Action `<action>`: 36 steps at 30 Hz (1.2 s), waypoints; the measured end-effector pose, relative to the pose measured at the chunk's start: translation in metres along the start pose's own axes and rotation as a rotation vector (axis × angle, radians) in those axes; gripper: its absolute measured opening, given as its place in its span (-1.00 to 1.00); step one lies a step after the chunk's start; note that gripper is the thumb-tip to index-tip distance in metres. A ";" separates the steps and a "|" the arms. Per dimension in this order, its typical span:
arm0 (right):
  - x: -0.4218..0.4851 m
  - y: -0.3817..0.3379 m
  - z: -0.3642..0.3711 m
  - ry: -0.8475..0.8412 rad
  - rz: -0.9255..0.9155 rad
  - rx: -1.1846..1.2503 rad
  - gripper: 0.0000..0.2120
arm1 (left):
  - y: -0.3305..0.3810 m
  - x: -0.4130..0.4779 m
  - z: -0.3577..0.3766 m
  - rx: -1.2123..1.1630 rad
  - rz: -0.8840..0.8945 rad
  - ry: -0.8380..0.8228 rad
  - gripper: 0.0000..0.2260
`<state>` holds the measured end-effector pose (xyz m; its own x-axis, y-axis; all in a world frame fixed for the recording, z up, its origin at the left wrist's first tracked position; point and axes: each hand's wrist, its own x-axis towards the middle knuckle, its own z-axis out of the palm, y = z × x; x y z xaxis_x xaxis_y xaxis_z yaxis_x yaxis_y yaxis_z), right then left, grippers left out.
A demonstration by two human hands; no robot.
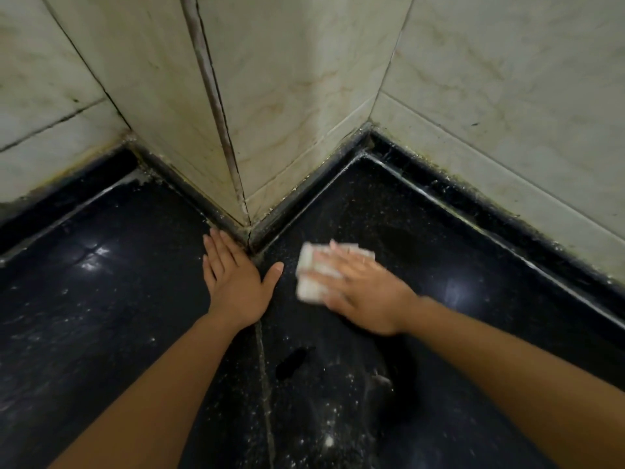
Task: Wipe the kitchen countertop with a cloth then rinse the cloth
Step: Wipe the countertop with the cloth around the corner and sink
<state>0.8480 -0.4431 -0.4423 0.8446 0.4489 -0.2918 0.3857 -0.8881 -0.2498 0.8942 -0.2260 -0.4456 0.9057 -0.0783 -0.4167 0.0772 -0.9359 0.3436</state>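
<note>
Countertop of black speckled stone is filling the lower part of the head view, shining under 2 bright reflections and carrying pale specks and smears, most thickly toward the near edge. A thin pale seam is running across the stone from the near edge toward the wall corner. A folded white cloth is lying flat on the stone to the right of that seam, near the jutting corner of the wall. The right hand is pressing down on the cloth with its palm, the fingers stretched out straight and slightly spread over the fabric, covering its right half while the left part is showing beyond the fingertips; both hand and cloth are looking blurred. The left hand is resting flat on the bare stone just left of the seam, fingers extended and close together, thumb splayed out to the right toward the cloth but not touching it, the fingertips lying right against the dark raised skirting at the foot of the wall. Pale veined wall tiles, grimy along their joints, are rising behind the stone and are forming an outward corner between the 2 hands. Both forearms are reaching in bare from the bottom of the view.
</note>
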 end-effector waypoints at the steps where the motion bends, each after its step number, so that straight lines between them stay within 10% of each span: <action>1: 0.019 0.004 -0.005 0.021 0.100 0.038 -0.52 | 0.000 0.000 0.000 -0.006 -0.002 0.003 -0.11; 7: 0.055 -0.023 -0.005 0.076 0.346 0.140 -0.51 | 0.002 0.000 -0.002 -0.089 -0.023 0.009 -0.20; 18: -0.061 -0.036 0.022 -0.018 -0.173 -0.029 -0.56 | -0.003 -0.003 -0.005 -0.129 0.017 -0.018 -0.22; 21: -0.042 0.023 0.011 0.240 0.376 0.056 -0.40 | -0.004 -0.002 -0.003 -0.110 0.027 -0.009 -0.22; 25: -0.048 0.050 0.006 0.141 0.835 0.228 -0.49 | -0.006 0.001 -0.001 -0.082 0.021 0.000 -0.17; 36: -0.155 -0.085 0.066 0.097 0.420 0.221 -0.58 | -0.008 -0.088 0.023 -0.097 0.229 0.118 -0.34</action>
<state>0.6599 -0.4309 -0.4371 0.9452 0.0357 -0.3245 -0.0751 -0.9436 -0.3225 0.8043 -0.2196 -0.4305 0.9461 -0.2379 -0.2200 -0.1004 -0.8607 0.4992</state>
